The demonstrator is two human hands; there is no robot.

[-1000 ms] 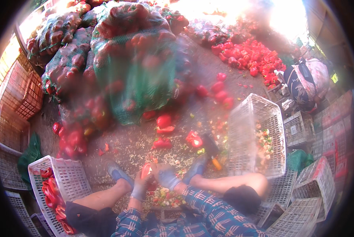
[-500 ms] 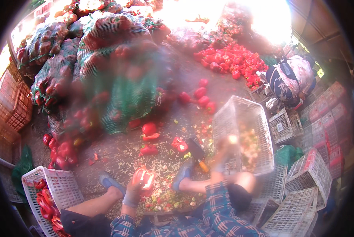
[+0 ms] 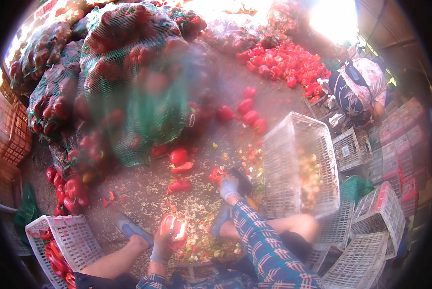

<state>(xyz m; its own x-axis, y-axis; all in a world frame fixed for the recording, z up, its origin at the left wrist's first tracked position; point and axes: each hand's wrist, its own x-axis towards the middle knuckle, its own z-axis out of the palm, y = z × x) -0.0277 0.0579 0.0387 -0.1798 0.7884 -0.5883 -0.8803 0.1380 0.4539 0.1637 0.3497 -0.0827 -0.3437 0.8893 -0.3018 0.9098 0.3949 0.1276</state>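
Note:
My left hand (image 3: 163, 248), in a pale glove, is closed around a cut-open red bell pepper (image 3: 175, 231), whose hollow, brightly lit inside shows. With the arm stretched forward, my right hand (image 3: 229, 186) has its gloved fingers on a cut red bell pepper (image 3: 217, 174) on the ground; the fingertips are partly blurred. Right beside that hand lies a wide dark blade (image 3: 243, 182) with an orange handle (image 3: 252, 203), partly behind my wrist and sleeve. A whole red bell pepper (image 3: 179, 156) and another cut one (image 3: 179, 185) lie farther left.
Green mesh sacks (image 3: 134, 82) of peppers rise ahead on the left. A white crate (image 3: 300, 166) with scraps stands right; another white crate (image 3: 76, 236) holds red pieces at left. A red pepper heap (image 3: 283, 62) lies beyond. A bent-over person (image 3: 358, 91) is at far right, near stacked crates.
My right hand has left the white crate on the right and come left and forward to the cut pepper on the ground. My left hand still holds its pepper, slightly lower.

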